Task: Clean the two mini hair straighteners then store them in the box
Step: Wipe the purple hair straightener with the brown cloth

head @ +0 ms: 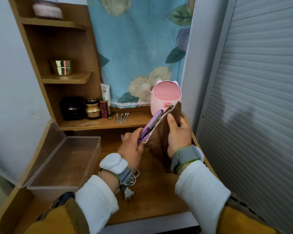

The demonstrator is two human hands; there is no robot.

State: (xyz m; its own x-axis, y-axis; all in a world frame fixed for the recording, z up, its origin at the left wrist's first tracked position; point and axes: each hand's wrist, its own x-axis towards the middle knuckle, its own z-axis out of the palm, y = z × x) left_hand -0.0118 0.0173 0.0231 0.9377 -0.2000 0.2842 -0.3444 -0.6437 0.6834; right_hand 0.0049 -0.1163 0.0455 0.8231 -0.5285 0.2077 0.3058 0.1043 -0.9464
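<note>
A wooden worktop (150, 191) is seen with a shelf unit (46, 48) at its back left, a blue floral curtain (139, 48) behind it and a grey ribbed shutter (260, 81) along the right. A purple mini hair straightener (151, 124) is held above the worktop, tilted up to the right, with the fingers of the left hand (131, 148) curled round its lower end. A brown cloth (159, 141) is pressed against its side and is gripped by the fingers of the right hand (178, 134). The clear box (54, 191) is placed at the left, well apart from the straightener, its lid (46, 149) swung open. A white cord (135, 176) and plug (128, 194) are laid under the left wrist. A pink mini bin (164, 97) is partly hidden behind the cloth. Cotton swabs (123, 117), a gold jar (92, 108) and a white tube (105, 92) are kept on the lowest shelf.
</note>
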